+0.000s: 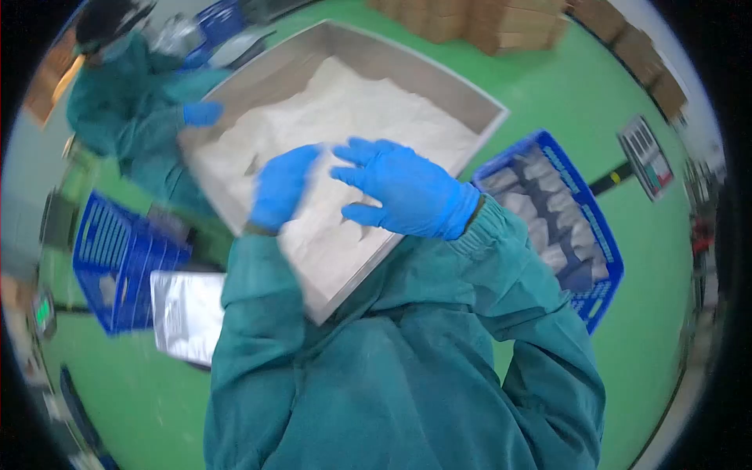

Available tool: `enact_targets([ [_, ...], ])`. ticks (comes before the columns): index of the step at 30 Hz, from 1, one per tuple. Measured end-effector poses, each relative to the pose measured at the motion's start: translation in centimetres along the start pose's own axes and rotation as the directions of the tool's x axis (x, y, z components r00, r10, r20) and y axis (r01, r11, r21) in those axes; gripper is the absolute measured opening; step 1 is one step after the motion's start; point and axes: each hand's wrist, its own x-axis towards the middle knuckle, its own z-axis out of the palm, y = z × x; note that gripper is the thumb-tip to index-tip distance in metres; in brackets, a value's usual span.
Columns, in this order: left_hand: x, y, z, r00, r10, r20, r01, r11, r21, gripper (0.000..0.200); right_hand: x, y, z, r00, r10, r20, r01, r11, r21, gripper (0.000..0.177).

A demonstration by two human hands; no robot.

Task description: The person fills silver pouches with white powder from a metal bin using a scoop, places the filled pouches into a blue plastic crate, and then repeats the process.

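Note:
My left hand (284,186), in a blue glove, is over a metal tray (489,124) of white powder (345,106). It is smeared by motion, so its fingers and anything in them cannot be made out. To its right, my right hand (407,189), gloved in blue too, has its fingers stretched out and apart, with nothing seen in them. Both hands are above the near part of the powder, fingertips close to each other but apart. A small greyish mark (252,164) shows in the powder left of my left hand.
A blue crate (607,235) with several whitish packets stands at right, near a scale display (646,157). At left are another blue crate (102,266) and a silver-white bag (188,313). A co-worker (145,102) in green is beside the tray. Cardboard boxes (478,23) are behind.

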Motion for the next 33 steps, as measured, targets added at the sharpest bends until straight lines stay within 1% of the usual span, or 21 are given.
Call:
enact_targets([
  [1,-1.5,-3.6,-1.3,0.984,-0.145,-0.102,0.127,0.979,-0.160,0.049,-1.4,1.4,-2.1,0.978,0.027,-0.207,0.006,0.988,0.154,0.056],
  [2,-1.0,-2.5,-2.2,0.942,-0.320,-0.098,0.097,0.542,-0.835,0.063,-2.3,1.7,-4.3,0.904,0.174,-0.391,-0.056,0.954,0.295,0.060],
  [3,-1.3,-1.3,-2.9,0.966,-0.237,-0.101,-0.089,0.061,-0.994,0.072,-2.9,1.3,-5.6,0.767,0.322,-0.556,-0.069,0.902,0.426,0.064],
  [4,-1.4,-1.1,-2.8,0.973,-0.123,-0.197,-0.184,0.110,-0.977,0.078,-3.4,1.7,-6.8,0.700,0.407,-0.587,-0.080,0.862,0.501,0.068],
  [5,-1.4,-0.2,-1.9,0.853,-0.452,-0.262,-0.199,0.182,-0.963,0.075,-4.0,1.7,-8.2,0.640,0.399,-0.656,-0.070,0.881,0.468,0.065],
  [8,-0.9,-1.9,2.5,0.826,-0.554,-0.101,-0.170,-0.074,-0.983,0.072,-4.4,-0.6,-9.2,0.536,0.371,-0.758,0.225,0.803,0.552,0.053],
  [10,1.2,3.3,6.9,0.806,-0.576,-0.137,-0.222,-0.079,-0.972,0.073,-1.7,-1.7,-3.8,0.613,0.290,-0.735,0.093,0.897,0.432,0.052],
  [12,2.1,8.0,8.1,0.818,-0.515,-0.255,-0.275,0.038,-0.961,0.074,0.9,-0.5,5.2,0.858,0.511,-0.049,-0.484,0.836,0.259,0.038],
  [14,1.6,12.3,4.7,0.924,-0.326,-0.200,-0.158,0.152,-0.976,0.074,-1.7,4.4,10.9,0.613,0.747,-0.257,-0.030,0.347,0.937,0.037],
  [15,1.9,14.5,3.4,0.960,-0.226,-0.168,-0.120,0.213,-0.970,0.073,-2.7,8.8,17.5,0.493,0.781,-0.383,-0.267,0.555,0.788,0.042],
  [16,1.1,17.1,2.0,0.958,-0.242,-0.153,-0.098,0.224,-0.970,0.073,-3.7,8.2,16.6,0.466,0.874,0.136,-0.086,-0.109,0.990,0.045],
  [17,1.4,19.2,1.4,0.963,-0.046,-0.265,-0.261,0.068,-0.963,0.075,-4.6,7.9,14.5,0.538,0.615,0.577,0.078,-0.717,0.692,0.048],
  [19,2.4,20.7,1.5,0.888,0.285,-0.361,-0.276,-0.297,-0.914,0.077,-3.1,3.5,11.6,0.900,0.254,0.354,0.064,-0.881,0.468,0.052],
  [20,3.4,16.8,2.7,0.917,0.333,-0.220,-0.074,-0.401,-0.913,0.079,-2.6,2.2,10.2,0.901,0.245,0.359,0.058,-0.887,0.459,0.052],
  [22,4.1,9.2,4.8,0.935,0.351,0.051,0.233,-0.500,-0.834,0.083,-1.4,1.2,5.1,0.827,0.505,-0.246,0.495,-0.862,-0.108,0.062],
  [23,3.5,6.5,4.8,0.967,0.244,0.070,0.187,-0.496,-0.848,0.085,-2.9,2.1,1.2,0.843,0.482,-0.239,0.537,-0.733,0.418,0.070],
  [25,2.4,9.8,1.2,0.931,-0.326,-0.165,-0.232,-0.177,-0.957,0.089,-7.8,4.0,-4.2,0.736,0.632,-0.242,0.634,-0.520,0.572,0.084],
  [27,-0.3,10.0,-2.6,0.871,-0.333,-0.360,-0.364,0.054,-0.930,0.110,-14.8,6.2,-6.9,0.682,0.634,-0.366,0.650,-0.295,0.701,0.085],
  [28,-2.2,9.9,-4.4,0.862,-0.322,-0.391,-0.351,0.176,-0.920,0.117,-18.9,7.5,-7.4,0.653,0.697,-0.297,0.551,-0.168,0.817,0.082],
  [31,-8.1,9.9,-10.6,0.694,-0.672,-0.260,0.410,0.665,-0.624,0.079,-31.9,11.3,-8.0,0.448,0.894,-0.003,0.023,-0.009,1.000,0.068],
  [33,-9.4,10.7,-9.0,0.495,-0.823,-0.279,-0.017,0.312,-0.950,0.072,-39.0,13.9,-5.3,-0.100,0.995,0.021,-0.331,-0.053,0.942,0.044],
])
